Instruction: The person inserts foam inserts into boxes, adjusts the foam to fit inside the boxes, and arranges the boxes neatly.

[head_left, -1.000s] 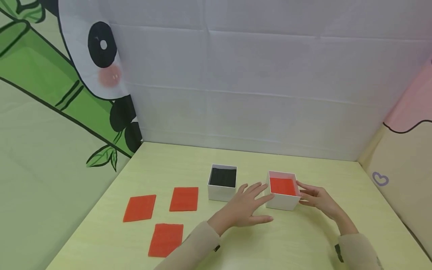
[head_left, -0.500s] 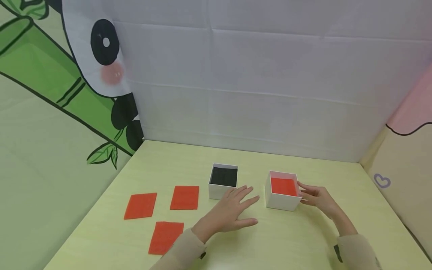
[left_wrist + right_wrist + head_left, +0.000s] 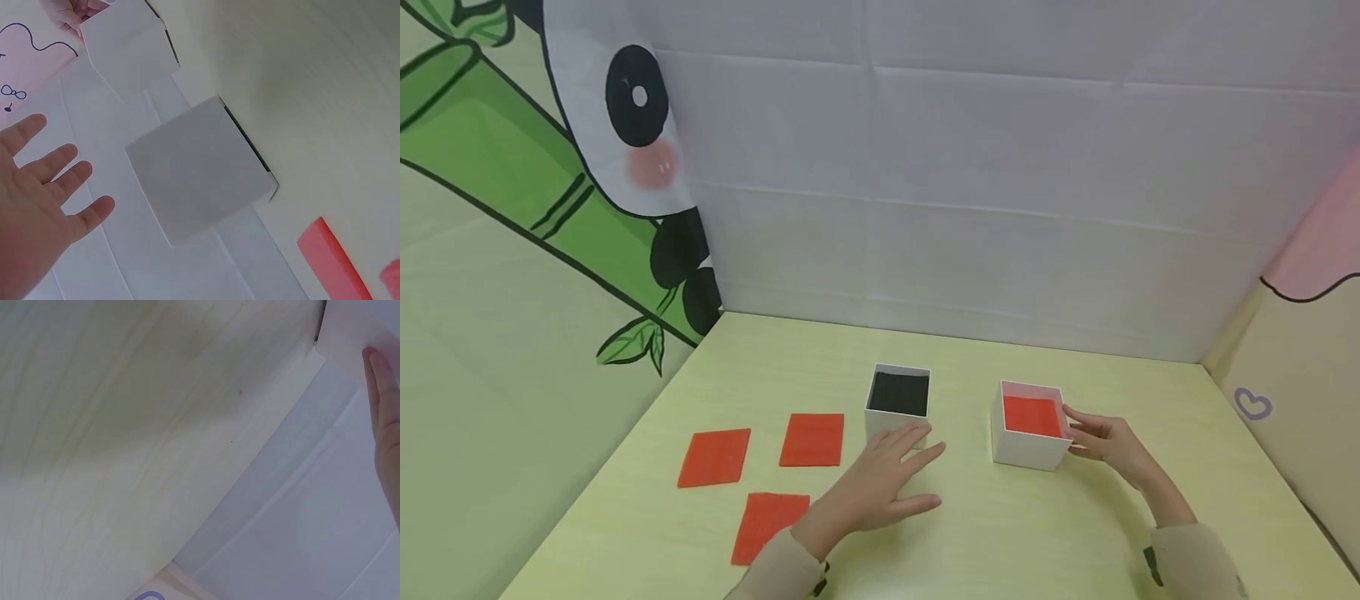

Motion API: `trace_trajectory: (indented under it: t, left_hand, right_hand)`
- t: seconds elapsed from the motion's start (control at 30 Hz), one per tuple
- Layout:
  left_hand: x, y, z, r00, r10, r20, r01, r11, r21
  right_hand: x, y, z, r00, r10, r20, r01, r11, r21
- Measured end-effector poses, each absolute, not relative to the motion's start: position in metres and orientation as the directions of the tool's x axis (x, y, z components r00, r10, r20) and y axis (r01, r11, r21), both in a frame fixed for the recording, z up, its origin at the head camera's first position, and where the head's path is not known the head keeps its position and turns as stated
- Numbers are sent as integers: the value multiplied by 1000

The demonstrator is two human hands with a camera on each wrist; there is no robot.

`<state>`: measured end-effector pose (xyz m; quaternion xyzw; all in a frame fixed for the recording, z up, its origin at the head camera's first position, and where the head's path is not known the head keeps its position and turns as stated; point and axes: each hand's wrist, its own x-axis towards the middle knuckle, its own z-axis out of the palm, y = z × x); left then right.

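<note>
On the table (image 3: pixel 1000 542) stand the left box (image 3: pixel 880 423) and the right box (image 3: pixel 1027 451), each with a square (image 3: pixel 898 393) (image 3: pixel 1032 415) inside. Three loose squares (image 3: pixel 713 457) (image 3: pixel 811 439) (image 3: pixel 765 527) lie farther left, one nearer than the others. The left hand (image 3: pixel 874 486) is on the near side of the left box; the right hand (image 3: pixel 1107 443) touches the right box's right side.

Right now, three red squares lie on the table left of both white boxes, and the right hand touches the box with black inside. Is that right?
Not quite: in the head view, the right hand touches the box with red inside. The three red squares do lie on the table left of both boxes.
</note>
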<state>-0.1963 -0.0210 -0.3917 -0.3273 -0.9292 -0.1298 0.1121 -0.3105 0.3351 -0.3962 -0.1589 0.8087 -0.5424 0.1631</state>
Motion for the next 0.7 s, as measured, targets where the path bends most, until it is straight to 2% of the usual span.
trace_trajectory:
  t: [0.33,0.7]
  left_hand:
    - [-180,-53,-396,-781,532,327,602,781,167]
    - [-168,-92,-395,-880,433,193,468,859,209]
  right_hand:
    - [-311,337,-397,-896,-438,-76,-94,355,-930]
    - [-310,337,-400,-889,-454,-65,-98,326,-940]
